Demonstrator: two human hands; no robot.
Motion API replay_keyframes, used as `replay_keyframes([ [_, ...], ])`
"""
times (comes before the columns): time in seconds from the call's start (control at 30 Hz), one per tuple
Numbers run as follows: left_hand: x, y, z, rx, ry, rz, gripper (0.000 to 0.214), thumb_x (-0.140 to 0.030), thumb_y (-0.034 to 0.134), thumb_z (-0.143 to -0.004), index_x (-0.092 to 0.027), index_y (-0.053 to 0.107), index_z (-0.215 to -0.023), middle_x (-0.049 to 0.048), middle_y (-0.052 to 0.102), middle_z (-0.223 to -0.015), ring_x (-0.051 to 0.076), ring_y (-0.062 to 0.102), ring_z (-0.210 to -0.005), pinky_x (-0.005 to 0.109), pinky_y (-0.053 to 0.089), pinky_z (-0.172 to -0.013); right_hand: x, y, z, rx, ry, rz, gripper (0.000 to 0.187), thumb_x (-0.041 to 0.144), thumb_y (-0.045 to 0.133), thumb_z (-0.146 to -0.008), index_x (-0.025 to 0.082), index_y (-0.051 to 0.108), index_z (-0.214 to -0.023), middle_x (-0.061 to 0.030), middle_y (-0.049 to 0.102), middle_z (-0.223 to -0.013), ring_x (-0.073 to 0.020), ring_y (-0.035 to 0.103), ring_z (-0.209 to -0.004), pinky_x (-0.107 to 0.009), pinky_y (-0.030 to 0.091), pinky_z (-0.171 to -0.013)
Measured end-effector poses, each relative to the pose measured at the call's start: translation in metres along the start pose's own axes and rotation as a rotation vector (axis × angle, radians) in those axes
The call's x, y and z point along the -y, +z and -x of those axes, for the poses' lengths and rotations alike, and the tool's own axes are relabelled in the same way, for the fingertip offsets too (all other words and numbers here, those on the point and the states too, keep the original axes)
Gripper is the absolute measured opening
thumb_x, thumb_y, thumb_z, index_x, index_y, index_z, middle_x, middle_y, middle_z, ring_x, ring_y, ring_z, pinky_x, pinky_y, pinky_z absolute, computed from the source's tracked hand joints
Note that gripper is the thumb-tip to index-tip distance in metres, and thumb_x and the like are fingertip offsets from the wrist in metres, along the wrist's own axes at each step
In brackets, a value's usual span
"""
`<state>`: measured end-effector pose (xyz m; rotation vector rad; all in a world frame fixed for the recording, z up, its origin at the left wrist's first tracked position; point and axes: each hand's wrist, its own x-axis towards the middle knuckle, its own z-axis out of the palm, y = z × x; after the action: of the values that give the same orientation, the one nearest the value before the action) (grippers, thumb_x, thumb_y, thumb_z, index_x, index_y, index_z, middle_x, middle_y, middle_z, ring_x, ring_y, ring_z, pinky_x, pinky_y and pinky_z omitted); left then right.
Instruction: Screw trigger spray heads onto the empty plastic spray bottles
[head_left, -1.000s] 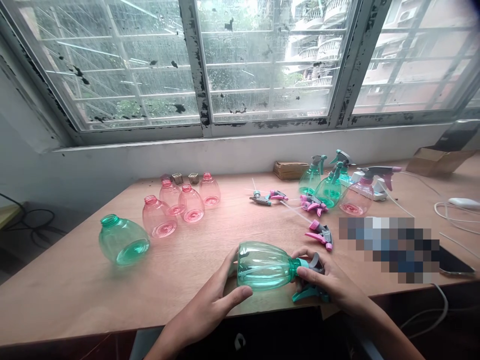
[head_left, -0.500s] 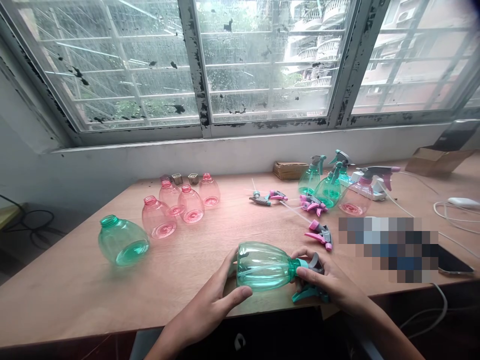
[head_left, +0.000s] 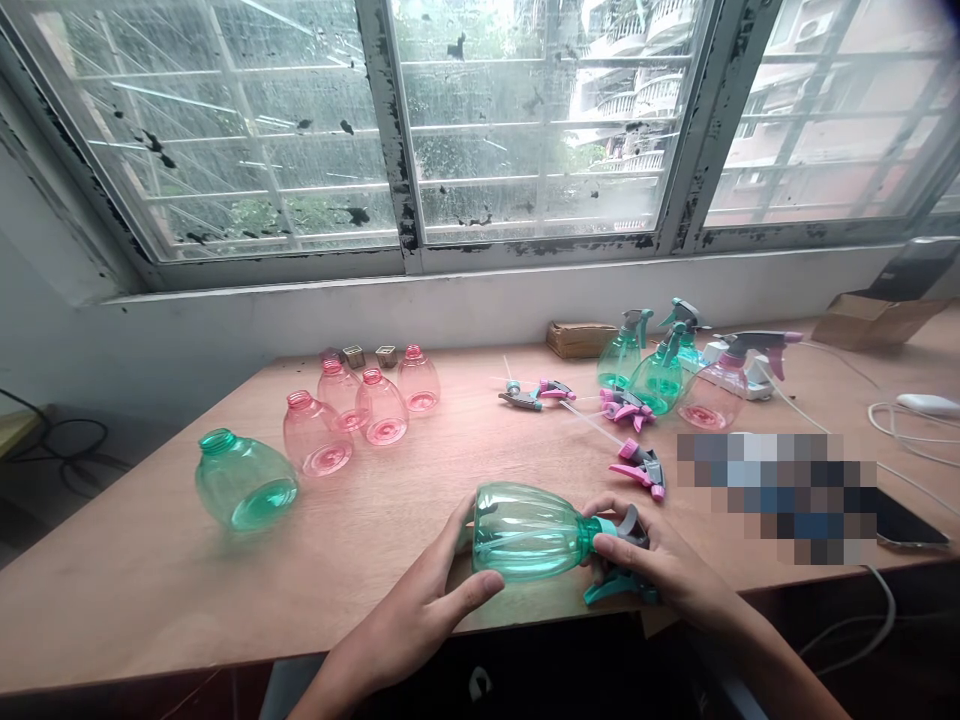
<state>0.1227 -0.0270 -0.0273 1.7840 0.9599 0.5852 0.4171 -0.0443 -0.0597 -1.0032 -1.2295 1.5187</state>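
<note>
A clear green spray bottle (head_left: 529, 532) lies on its side near the table's front edge, its base to the left. My left hand (head_left: 442, 580) grips the base end, thumb in front and fingers partly hidden behind. Around the neck and collar, my right hand (head_left: 645, 555) is closed, with thumb and fingers on the grey and teal trigger head (head_left: 619, 588). The head sits on the bottle's mouth, and a thin tube shows inside. Just beyond the right hand lies a loose pink and grey trigger head (head_left: 641, 470).
Pink bottles without heads (head_left: 319, 435) and a green one (head_left: 246, 485) stand at the left. Green spray bottles (head_left: 656, 380) and a pink one (head_left: 712, 395) with heads stand back right. More loose trigger heads (head_left: 626, 408), a phone (head_left: 911, 520) and white cables (head_left: 892, 430) lie around.
</note>
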Motion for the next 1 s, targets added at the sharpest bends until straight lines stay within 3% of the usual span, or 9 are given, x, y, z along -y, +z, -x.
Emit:
replay_keyframes([
  [0.6,-0.0044,0.0009,-0.0002,-0.019,0.005,-0.009,0.075,-0.048,0.059,-0.100,-0.031,0.020,-0.161,0.0017,0.024,-0.170,0.032,0.018,-0.156,0.048,0.014,-0.130,-0.0004,-0.0013,-0.0007,0.006,-0.006,0.004,0.040,0.048,0.080,-0.084,0.019,0.062,-0.105,0.0000,0.076,-0.071,-0.0195,0.070,-0.070,-0.030,0.057,-0.067],
  [1.0,-0.0063,0.0006,0.0000,-0.014,0.008,-0.016,0.073,-0.045,0.058,-0.100,-0.031,0.020,-0.161,0.0010,0.025,-0.169,0.029,0.017,-0.157,0.045,0.016,-0.130,-0.0015,-0.0028,0.0000,0.010,-0.008,0.019,0.039,0.048,0.078,-0.086,0.019,0.061,-0.107,-0.0003,0.077,-0.072,-0.0193,0.071,-0.071,-0.030,0.057,-0.069],
])
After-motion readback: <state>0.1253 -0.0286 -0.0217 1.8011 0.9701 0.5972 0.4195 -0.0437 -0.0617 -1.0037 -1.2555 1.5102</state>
